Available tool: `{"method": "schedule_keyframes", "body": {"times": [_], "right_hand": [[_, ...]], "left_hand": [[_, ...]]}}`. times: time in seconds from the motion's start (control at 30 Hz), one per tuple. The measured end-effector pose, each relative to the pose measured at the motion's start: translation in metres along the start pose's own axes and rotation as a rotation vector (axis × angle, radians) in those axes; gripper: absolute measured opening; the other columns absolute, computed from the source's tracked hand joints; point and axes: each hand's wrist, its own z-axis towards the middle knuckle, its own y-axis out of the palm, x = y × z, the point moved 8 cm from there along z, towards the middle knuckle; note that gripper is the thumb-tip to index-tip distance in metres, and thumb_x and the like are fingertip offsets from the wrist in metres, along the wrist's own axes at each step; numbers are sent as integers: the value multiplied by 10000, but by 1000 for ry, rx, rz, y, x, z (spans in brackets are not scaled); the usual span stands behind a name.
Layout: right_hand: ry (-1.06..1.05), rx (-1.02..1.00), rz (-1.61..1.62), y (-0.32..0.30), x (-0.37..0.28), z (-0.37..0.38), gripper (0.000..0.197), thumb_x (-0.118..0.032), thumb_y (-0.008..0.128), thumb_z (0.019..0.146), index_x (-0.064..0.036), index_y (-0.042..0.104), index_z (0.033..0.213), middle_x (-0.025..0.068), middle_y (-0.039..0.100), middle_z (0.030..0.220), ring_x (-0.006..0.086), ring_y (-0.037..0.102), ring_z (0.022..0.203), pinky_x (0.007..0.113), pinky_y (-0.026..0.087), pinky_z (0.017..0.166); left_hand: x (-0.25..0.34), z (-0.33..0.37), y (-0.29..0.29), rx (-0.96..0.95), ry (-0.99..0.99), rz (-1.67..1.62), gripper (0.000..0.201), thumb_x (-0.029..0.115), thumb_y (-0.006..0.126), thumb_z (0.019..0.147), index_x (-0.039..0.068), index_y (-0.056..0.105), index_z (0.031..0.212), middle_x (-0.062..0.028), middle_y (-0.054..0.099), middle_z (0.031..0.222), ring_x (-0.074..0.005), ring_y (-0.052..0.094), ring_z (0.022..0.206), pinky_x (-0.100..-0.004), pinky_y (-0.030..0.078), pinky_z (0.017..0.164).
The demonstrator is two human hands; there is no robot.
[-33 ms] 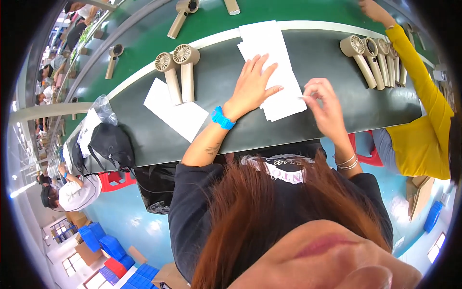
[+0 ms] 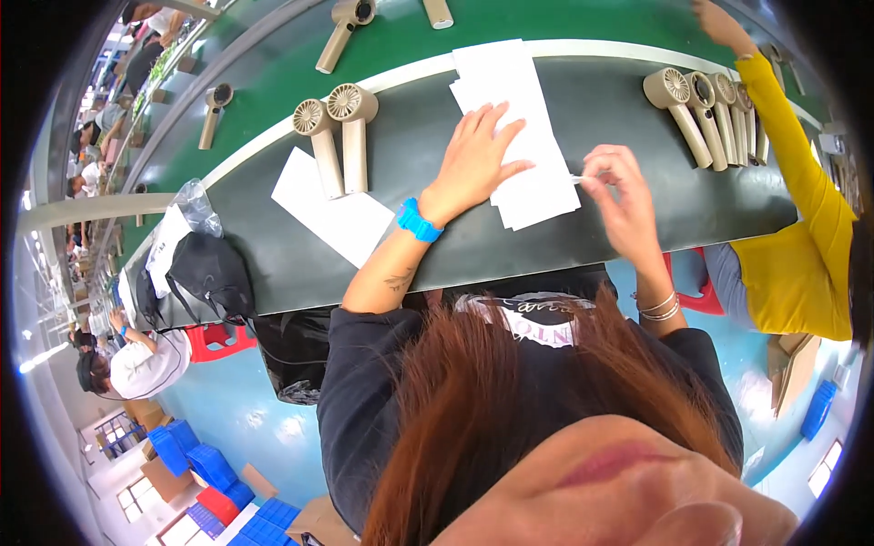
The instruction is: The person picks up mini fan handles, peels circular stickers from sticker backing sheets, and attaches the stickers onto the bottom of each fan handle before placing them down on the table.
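A small stack of white paper sheets [image 2: 539, 193] lies slightly fanned out on the dark mat. Flat on it, with fingers spread, rests my left hand [image 2: 478, 164], a blue watch [image 2: 419, 221] on its wrist. Just off the stack's right edge, my right hand [image 2: 624, 200] pinches a thin white strip [image 2: 576, 179] between thumb and finger; whether the strip joins a sheet I cannot tell. To the left, two beige handheld fans [image 2: 353, 141] lie side by side, their handles over another white sheet [image 2: 341, 218].
Several beige fans [image 2: 683, 118] stand in a row at the right. More fans [image 2: 344, 36] lie on the green belt [image 2: 264, 55] beyond the pale rail. A black bag [image 2: 211, 273] sits at the left end. At the right, a person in yellow [image 2: 797, 273] reaches over the belt.
My right hand has shifted slightly right, and more of the white strip shows at its fingertips. My left hand stays on the paper. The co-worker's reaching hand has moved a little.
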Motion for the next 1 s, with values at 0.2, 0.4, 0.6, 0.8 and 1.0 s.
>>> {"method": "schedule_keyframes", "body": {"times": [0.2, 0.4, 0.6, 0.8, 1.0], "right_hand": [[46, 173, 137, -34, 19, 3, 46, -15, 557, 900, -15, 548, 945, 76, 494, 1094, 125, 504, 985, 250, 430, 819], [-43, 614, -198, -97, 37, -12, 306, -43, 586, 884, -21, 486, 1172, 87, 527, 1147, 157, 527, 1036, 269, 426, 852], [76, 748, -929, -156, 96, -46, 560, -102, 658, 820, -56, 414, 1322, 116, 580, 1090, 280, 528, 1077, 397, 368, 941], [202, 747, -901, -155, 101, -40, 600, -160, 683, 815, -101, 408, 1346, 80, 590, 1088, 270, 549, 1013, 395, 373, 912], [-68, 668, -890, -153, 102, -12, 706, -96, 734, 760, -88, 373, 1366, 131, 596, 1078, 280, 588, 960, 370, 458, 842]], "left_hand": [[-93, 88, -45, 330, -127, 200, 346, 105, 583, 834, 97, 561, 1180, -254, 517, 1122, -398, 462, 1061, -466, 418, 904], [-213, 115, -8, 210, -223, 215, 275, 137, 644, 805, 131, 652, 1081, -257, 509, 1159, -406, 512, 1051, -447, 456, 866], [-207, 107, -17, 327, -178, 226, 284, 158, 704, 782, 172, 676, 1065, -221, 501, 1195, -374, 550, 1037, -417, 481, 847], [-198, 103, -31, 256, -306, 129, 325, 119, 688, 793, 127, 640, 1114, -263, 431, 1259, -412, 510, 1089, -447, 454, 890], [-161, 96, -45, 315, -269, 351, 518, 144, 705, 783, 100, 522, 1265, -274, 390, 1312, -410, 412, 1183, -451, 381, 975]]}}
